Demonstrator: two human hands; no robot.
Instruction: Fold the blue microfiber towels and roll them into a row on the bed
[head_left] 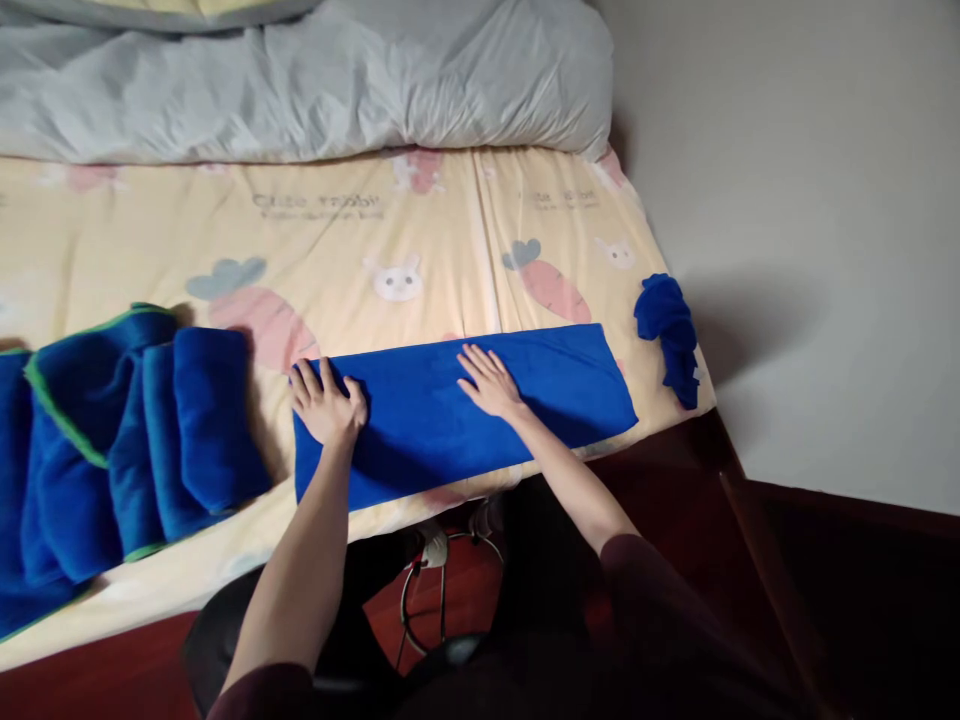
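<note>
A blue cloth (pixel 420 420) lies flat as a long rectangle along the near edge of the bed. My left hand (pixel 326 402) rests on its left end, palm down with the fingers spread. Farther right, my right hand (pixel 489 382) lies flat on the middle of the cloth near its far edge, fingers stretched out. Neither hand grips anything. Left of the flat cloth are several folded blue cloths (pixel 217 420), some with green edging. A small crumpled blue cloth (pixel 667 325) sits at the bed's right corner.
The bed sheet (pixel 322 260) is cream with carrot and rabbit prints. A grey quilt (pixel 315 90) is bunched across the far side. A pale wall (pixel 810 200) stands to the right. Below the bed's near edge, a round metal frame (pixel 442 600) shows between my legs.
</note>
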